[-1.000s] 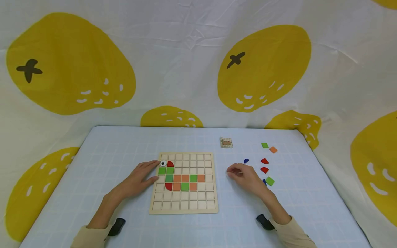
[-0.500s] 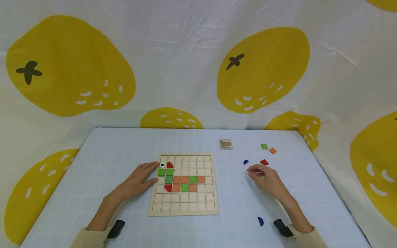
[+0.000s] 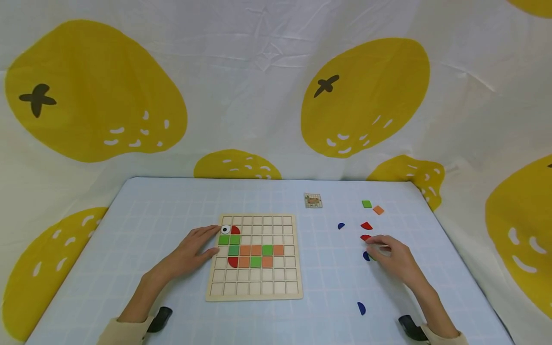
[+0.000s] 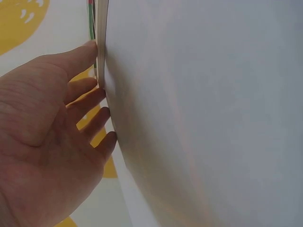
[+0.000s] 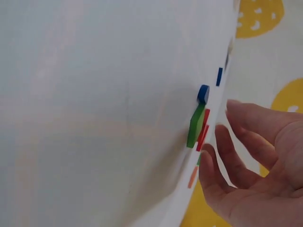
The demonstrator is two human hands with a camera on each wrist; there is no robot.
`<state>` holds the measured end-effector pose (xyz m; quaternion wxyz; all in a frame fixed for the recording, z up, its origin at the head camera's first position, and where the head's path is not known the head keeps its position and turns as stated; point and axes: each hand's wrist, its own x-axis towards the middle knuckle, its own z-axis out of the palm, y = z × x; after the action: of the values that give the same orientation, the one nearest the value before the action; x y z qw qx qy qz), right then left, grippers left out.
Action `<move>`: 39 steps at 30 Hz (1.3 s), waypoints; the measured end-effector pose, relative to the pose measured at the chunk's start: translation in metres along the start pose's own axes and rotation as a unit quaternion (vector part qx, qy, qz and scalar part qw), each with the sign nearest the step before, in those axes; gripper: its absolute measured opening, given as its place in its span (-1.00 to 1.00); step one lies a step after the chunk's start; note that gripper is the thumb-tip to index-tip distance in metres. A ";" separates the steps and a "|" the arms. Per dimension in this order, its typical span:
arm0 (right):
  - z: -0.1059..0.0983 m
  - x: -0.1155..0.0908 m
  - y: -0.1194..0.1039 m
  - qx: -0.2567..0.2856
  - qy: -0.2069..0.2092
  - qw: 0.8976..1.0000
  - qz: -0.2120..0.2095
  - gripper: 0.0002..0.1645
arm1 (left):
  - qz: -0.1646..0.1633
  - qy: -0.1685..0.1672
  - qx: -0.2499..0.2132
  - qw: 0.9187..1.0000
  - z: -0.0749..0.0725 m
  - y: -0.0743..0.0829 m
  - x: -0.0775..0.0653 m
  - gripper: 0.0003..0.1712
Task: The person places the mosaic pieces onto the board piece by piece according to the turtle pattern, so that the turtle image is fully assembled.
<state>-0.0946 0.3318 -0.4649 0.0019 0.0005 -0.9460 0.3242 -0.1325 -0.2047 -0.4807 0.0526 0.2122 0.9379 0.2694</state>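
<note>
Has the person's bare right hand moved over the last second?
Yes. In the head view, the bare right hand has shifted to the person's right, farther from the square, pale wooden grid board.

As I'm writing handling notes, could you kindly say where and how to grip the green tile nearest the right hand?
I'd pinch two opposite edges of the green tile with the right hand, probably from above and the head view's right: it is a thin, straight-sided slab, and the blue half-round piece sits close on its left.
</note>
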 end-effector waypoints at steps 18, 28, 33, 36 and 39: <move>-0.003 -0.005 0.016 -0.022 -0.039 0.999 0.018 -0.56 | -0.002 0.003 -0.005 1.000 0.000 0.001 -0.006 -0.27; -0.008 -0.001 0.010 -0.011 -0.014 1.000 0.015 -0.75 | 0.010 0.010 -0.001 1.000 -0.001 0.001 -0.002 -0.27; -0.009 0.001 0.001 -0.001 -0.019 1.000 0.004 -0.77 | 0.017 0.014 0.016 1.000 -0.001 -0.002 -0.001 -0.28; -0.008 0.002 -0.007 0.012 -0.020 1.000 -0.003 -0.76 | 0.023 0.018 0.030 0.999 0.001 -0.005 0.000 -0.27; -0.005 0.004 -0.014 0.024 -0.015 0.999 -0.019 -0.76 | 0.027 0.019 0.043 0.999 0.003 -0.008 0.000 -0.27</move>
<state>-0.0989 0.3238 -0.4528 -0.0067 0.0233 -0.9378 0.3465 -0.1345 -0.2096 -0.4874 0.0182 0.2343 0.9434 0.2339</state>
